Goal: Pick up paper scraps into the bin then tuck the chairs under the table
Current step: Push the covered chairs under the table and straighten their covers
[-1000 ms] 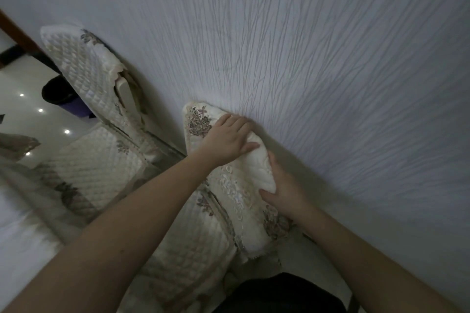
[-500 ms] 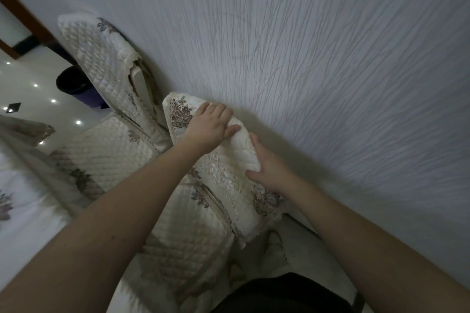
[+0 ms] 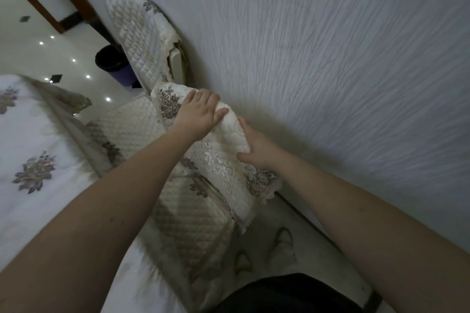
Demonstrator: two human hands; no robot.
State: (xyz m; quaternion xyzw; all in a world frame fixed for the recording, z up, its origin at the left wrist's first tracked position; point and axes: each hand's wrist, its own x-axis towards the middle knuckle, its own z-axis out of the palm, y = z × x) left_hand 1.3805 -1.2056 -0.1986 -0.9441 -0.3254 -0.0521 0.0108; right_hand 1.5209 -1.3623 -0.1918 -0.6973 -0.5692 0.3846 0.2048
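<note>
While both hands grip near chair's backrest (image 3: 223, 160) top by wall (image 3: 330, 58): left hand (image 3: 197, 115) fingers curled over top edge; right hand (image 3: 256, 146) clamped on side; seat partly under table (image 3: 33, 134); bin (image 3: 112, 61) on floor beyond second chair (image 3: 142, 33).

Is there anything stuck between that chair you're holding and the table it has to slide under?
Nothing visible blocks it. Both hands, left hand and right hand, grip the backrest of the cream quilted-cover chair, whose seat already reaches the white flower-patterned tablecloth. The space under the table is hidden by the cloth.
</note>
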